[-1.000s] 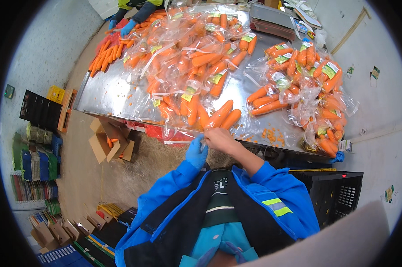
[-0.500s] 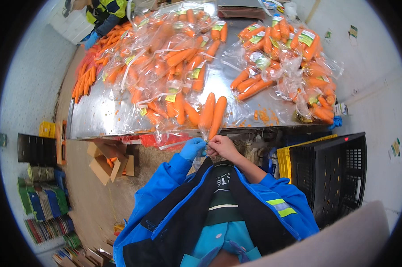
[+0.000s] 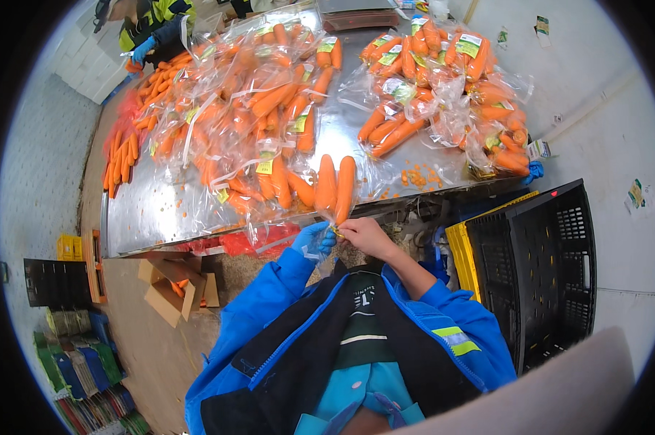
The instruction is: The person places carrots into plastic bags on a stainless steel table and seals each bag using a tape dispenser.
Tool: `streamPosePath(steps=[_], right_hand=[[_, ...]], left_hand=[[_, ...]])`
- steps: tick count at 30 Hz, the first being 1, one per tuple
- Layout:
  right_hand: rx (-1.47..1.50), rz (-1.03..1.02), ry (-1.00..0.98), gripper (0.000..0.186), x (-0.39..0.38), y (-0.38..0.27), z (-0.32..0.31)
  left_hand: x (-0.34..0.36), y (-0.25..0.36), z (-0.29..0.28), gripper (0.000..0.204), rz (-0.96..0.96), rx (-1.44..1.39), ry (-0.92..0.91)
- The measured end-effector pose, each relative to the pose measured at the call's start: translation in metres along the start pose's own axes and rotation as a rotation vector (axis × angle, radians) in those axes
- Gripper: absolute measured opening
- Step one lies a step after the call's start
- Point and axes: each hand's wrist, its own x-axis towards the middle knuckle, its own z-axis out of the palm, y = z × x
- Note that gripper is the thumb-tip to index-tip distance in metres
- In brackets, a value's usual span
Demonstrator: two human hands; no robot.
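Observation:
A clear plastic bag of carrots (image 3: 335,190) rests against the near edge of the metal table, carrots pointing away from me. Its gathered neck is gripped by my left hand (image 3: 314,240), which wears a blue glove, and loose plastic shows beside that palm. My bare right hand (image 3: 368,237) pinches the same neck with thumb and forefinger. A tiny yellowish bit shows at those fingertips, too small to name. Just beyond lies a big heap of bagged carrots (image 3: 249,119), with open plastic ends and labels.
Closed carrot bags (image 3: 480,109) are piled on the right of the metal table (image 3: 146,226). Loose carrots (image 3: 121,161) lie at the left, near a co-worker's gloved hand (image 3: 144,49). Black crates (image 3: 537,279) stand at my right; a cardboard box (image 3: 169,293) sits on the floor.
The view has shifted, so the table appears tilted and farther left. Both my hands keep hold at the bag's neck, with slightly altered fingers. The co-worker's gloved hand has lifted.

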Motion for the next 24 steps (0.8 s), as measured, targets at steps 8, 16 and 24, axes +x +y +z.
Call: streamPosePath(steps=[8,16,24], right_hand=[[-0.547,-0.293,0.367,0.018,-0.013,-0.032,0.006],[0.111,0.165,0.397,0.023,-0.022,-0.025,0.014],[-0.409,-0.338,0.613,0.013,-0.033,-0.041,0.01]], left_hand=[[-0.001,-0.015,0.023,0.011,0.304,0.139,0.274],[0.009,-0.025,0.033,0.013,0.447,0.401,0.173],[0.006,-0.022,0.042,0.009,0.411,0.374,0.172]])
